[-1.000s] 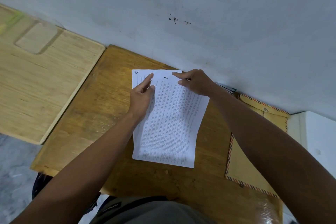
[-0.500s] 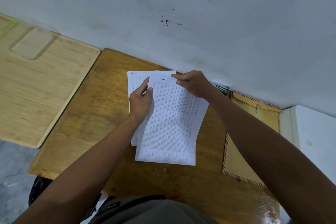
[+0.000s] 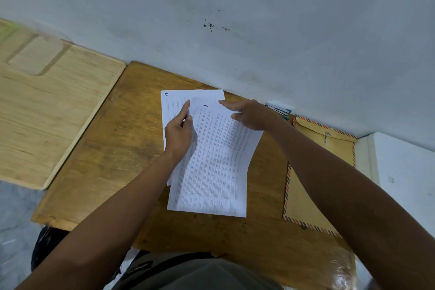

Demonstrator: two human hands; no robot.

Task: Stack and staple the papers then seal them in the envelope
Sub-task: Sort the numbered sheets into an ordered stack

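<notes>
Head view showed the printed papers (image 3: 211,160) at the desk's (image 3: 113,153) centre, the top sheet now fanned off the sheet marked 6; the left hand (image 3: 179,132) pinched its edge, while the right hand (image 3: 251,114) had flattened, fingers straight, on the 1 o'clock corner. Squaring was judged unfinished; the envelope (image 3: 306,195) waited at 3 o'clock.

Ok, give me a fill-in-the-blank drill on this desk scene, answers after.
1. The sheet under the top page is marked with the number ____.
2. The brown envelope lies under the person's ____ forearm.
3. The left hand and right hand both touch the ____.

Answers: 6; right; papers
</notes>
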